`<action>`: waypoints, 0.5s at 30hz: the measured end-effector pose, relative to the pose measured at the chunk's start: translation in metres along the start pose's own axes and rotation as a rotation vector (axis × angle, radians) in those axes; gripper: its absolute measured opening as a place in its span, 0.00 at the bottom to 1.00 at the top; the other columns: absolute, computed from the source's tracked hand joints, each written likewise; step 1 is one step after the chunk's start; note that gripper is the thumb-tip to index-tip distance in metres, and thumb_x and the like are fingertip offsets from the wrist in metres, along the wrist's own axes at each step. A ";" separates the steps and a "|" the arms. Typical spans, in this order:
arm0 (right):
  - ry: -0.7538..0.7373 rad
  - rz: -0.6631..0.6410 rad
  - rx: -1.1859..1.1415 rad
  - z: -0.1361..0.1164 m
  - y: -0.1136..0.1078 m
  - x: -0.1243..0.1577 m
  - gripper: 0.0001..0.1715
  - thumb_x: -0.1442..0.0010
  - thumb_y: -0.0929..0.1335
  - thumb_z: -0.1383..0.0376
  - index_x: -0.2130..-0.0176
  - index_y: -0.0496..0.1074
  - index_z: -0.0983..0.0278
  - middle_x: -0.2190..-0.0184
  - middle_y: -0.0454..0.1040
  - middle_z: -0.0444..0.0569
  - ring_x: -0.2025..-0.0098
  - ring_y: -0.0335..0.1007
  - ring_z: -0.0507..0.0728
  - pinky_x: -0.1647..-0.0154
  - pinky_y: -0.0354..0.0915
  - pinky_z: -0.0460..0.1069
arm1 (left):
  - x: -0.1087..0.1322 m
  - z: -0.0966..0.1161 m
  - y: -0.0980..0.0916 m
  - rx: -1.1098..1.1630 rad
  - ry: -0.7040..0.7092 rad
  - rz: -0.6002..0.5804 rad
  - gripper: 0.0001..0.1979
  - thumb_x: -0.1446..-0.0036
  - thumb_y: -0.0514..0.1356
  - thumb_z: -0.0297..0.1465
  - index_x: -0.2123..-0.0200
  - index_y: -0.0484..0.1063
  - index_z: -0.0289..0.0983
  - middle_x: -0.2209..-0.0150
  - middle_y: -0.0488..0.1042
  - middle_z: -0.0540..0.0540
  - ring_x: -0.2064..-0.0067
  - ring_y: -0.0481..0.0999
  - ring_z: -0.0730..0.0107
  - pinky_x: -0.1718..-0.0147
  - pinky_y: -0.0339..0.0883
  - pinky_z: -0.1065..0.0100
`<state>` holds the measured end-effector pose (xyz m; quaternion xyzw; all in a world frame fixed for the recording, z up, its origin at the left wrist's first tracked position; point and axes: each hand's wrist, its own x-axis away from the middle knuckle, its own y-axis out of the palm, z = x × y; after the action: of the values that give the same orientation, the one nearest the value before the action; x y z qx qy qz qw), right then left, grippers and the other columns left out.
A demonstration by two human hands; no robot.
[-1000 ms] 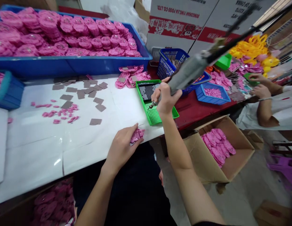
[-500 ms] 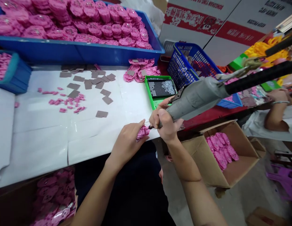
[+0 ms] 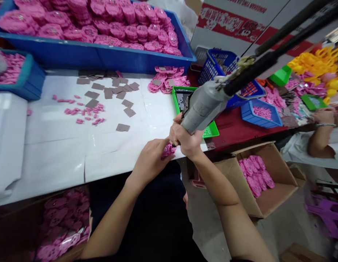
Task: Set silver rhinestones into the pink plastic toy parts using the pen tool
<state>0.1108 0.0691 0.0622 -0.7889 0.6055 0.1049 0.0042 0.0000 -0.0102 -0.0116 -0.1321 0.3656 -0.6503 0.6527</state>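
Note:
At the table's front edge my left hand (image 3: 149,160) is closed on a small pink plastic part (image 3: 168,150), its fingers around the side and the face partly hidden. My right hand (image 3: 186,140) grips a grey power screwdriver (image 3: 203,105) with a black cable or hose at its top. The driver is tilted, and its tip meets the pink part between my hands. Just behind my right hand lies a green tray (image 3: 176,98) with a black perforated plate of small screws, partly covered by the driver.
Grey flat plates (image 3: 122,127) and small pink pegs (image 3: 98,109) lie scattered on the white table (image 3: 57,153). A blue bin (image 3: 103,54) of stacked pink parts spans the back. Right: a blue basket (image 3: 209,67), a cardboard box (image 3: 280,182) of pink parts, and another person's arm (image 3: 320,136).
The screwdriver has swung more upright, its top moving left, and uncovered the green tray's front corner. Both hands still hold their things. The whole view has shifted slightly.

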 end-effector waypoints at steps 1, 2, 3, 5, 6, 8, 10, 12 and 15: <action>0.006 0.001 -0.027 -0.003 -0.001 -0.001 0.20 0.47 0.75 0.53 0.63 0.65 0.59 0.84 0.58 0.31 0.86 0.52 0.46 0.85 0.54 0.46 | 0.000 0.000 0.001 0.000 -0.001 0.004 0.21 0.37 0.67 0.31 0.43 0.68 0.39 0.52 0.79 0.42 0.50 0.78 0.55 0.52 0.71 0.57; -0.002 0.010 -0.059 -0.007 -0.002 -0.002 0.20 0.47 0.75 0.54 0.62 0.66 0.59 0.85 0.59 0.31 0.87 0.51 0.46 0.86 0.53 0.45 | 0.000 -0.001 0.002 0.000 0.001 0.011 0.23 0.37 0.67 0.32 0.41 0.67 0.39 0.51 0.79 0.42 0.50 0.78 0.55 0.51 0.71 0.57; -0.026 0.027 -0.092 -0.012 -0.004 -0.003 0.19 0.47 0.74 0.55 0.61 0.65 0.59 0.86 0.59 0.30 0.88 0.51 0.46 0.87 0.53 0.45 | 0.001 -0.001 0.002 0.001 0.006 0.019 0.26 0.37 0.68 0.32 0.39 0.66 0.39 0.50 0.79 0.41 0.49 0.78 0.55 0.51 0.71 0.57; -0.098 0.051 -0.132 -0.019 -0.006 -0.001 0.17 0.46 0.73 0.57 0.61 0.64 0.58 0.87 0.60 0.30 0.89 0.50 0.46 0.87 0.54 0.45 | 0.001 -0.003 0.004 0.004 0.019 0.032 0.29 0.37 0.67 0.33 0.36 0.64 0.39 0.47 0.79 0.40 0.48 0.78 0.55 0.50 0.71 0.55; -0.132 0.060 -0.141 -0.021 -0.007 0.000 0.16 0.45 0.73 0.58 0.61 0.64 0.57 0.87 0.60 0.29 0.89 0.49 0.46 0.87 0.54 0.45 | 0.001 -0.003 0.004 0.007 0.022 0.034 0.30 0.37 0.67 0.33 0.35 0.63 0.39 0.47 0.79 0.40 0.48 0.78 0.54 0.49 0.71 0.55; -0.147 0.070 -0.128 -0.021 -0.006 0.005 0.15 0.45 0.72 0.58 0.61 0.63 0.57 0.87 0.60 0.29 0.89 0.50 0.47 0.87 0.55 0.46 | 0.000 -0.003 0.003 0.016 0.023 0.023 0.28 0.37 0.67 0.32 0.36 0.65 0.40 0.46 0.79 0.41 0.48 0.78 0.54 0.49 0.71 0.54; -0.099 0.065 -0.098 -0.016 -0.004 0.010 0.16 0.45 0.72 0.58 0.62 0.63 0.56 0.86 0.60 0.30 0.89 0.50 0.47 0.87 0.55 0.46 | 0.000 -0.003 0.001 0.021 0.017 0.016 0.25 0.37 0.66 0.31 0.39 0.68 0.40 0.47 0.79 0.42 0.48 0.78 0.55 0.49 0.71 0.55; -0.056 0.064 -0.089 -0.011 -0.001 0.013 0.18 0.47 0.73 0.56 0.62 0.63 0.56 0.85 0.60 0.29 0.89 0.50 0.46 0.87 0.55 0.46 | -0.001 -0.002 0.000 0.024 0.016 0.016 0.22 0.37 0.67 0.31 0.41 0.69 0.40 0.48 0.80 0.42 0.49 0.78 0.55 0.50 0.71 0.55; -0.041 0.065 -0.091 -0.007 0.000 0.012 0.18 0.48 0.74 0.56 0.63 0.63 0.57 0.84 0.60 0.30 0.89 0.50 0.46 0.87 0.56 0.47 | -0.001 -0.001 0.000 0.024 0.025 0.023 0.21 0.37 0.66 0.32 0.42 0.69 0.39 0.50 0.80 0.42 0.50 0.78 0.56 0.50 0.71 0.55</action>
<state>0.1148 0.0564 0.0671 -0.7659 0.6251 0.1487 -0.0227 -0.0001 -0.0087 -0.0119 -0.1118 0.3673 -0.6488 0.6570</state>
